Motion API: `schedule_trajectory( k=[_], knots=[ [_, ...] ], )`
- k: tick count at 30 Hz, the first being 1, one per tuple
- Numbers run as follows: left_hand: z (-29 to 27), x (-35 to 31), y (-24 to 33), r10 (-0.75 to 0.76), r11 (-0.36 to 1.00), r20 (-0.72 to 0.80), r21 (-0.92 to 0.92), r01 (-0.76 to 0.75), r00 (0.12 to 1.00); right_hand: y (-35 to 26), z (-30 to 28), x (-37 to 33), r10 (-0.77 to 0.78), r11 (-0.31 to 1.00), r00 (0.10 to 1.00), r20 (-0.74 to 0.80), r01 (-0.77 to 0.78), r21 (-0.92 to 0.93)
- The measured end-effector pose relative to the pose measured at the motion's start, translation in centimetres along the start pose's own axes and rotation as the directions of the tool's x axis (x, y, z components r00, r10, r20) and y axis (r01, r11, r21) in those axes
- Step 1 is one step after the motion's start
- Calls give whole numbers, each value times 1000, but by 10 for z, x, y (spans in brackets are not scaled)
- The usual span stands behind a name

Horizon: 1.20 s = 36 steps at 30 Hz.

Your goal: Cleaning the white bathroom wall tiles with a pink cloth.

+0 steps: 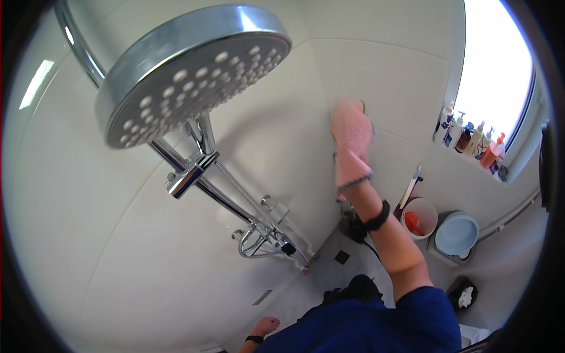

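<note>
My right arm reaches up to the corner of the white tiled wall (376,76). A pink cloth (353,135) with a dark-striped hem wraps my right hand (351,120) and hangs down over the wrist; the fingers are hidden beneath it. The cloth lies at the wall and looks slightly blurred. Low in the picture, my left hand (268,325) hangs by my side with its fingers curled, and nothing shows in it. Close above and to the left looms a round chrome shower head (194,76).
A chrome shower rail and mixer tap (271,235) run down the left wall. Pump bottles (471,138) line the window sill at right. Below stand a white bucket (428,209) with something red inside, a light-blue basin (457,233) and a black bag (463,293).
</note>
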<state>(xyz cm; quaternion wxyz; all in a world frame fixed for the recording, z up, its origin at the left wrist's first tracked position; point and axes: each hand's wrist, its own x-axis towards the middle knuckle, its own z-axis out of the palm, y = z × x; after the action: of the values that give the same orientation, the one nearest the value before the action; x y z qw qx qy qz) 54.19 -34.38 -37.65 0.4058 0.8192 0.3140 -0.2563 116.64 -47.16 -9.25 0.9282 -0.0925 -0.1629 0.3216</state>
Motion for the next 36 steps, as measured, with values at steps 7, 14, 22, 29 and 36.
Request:
schedule_trajectory(
  k=[7,14,22,29,36],
  knots=[
    [-23,22,35,-150,977,-108,-171,130,983,54,145,92,-464,-188,626,627,622,-760],
    [50,56,71,-301,903,-218,-378,204,928,110,194,140,-49,-378,238,970,895,-239],
    [92,99,167,-381,798,-258,-576,175,888,76,226,183,211,217,248,945,931,-293],
    [84,89,235,-492,730,-214,-629,266,844,-31,270,301,-188,-395,292,938,852,-345],
    [79,50,233,-582,673,-165,-647,358,796,-35,329,296,-387,-490,94,917,822,-291]
  ],
)
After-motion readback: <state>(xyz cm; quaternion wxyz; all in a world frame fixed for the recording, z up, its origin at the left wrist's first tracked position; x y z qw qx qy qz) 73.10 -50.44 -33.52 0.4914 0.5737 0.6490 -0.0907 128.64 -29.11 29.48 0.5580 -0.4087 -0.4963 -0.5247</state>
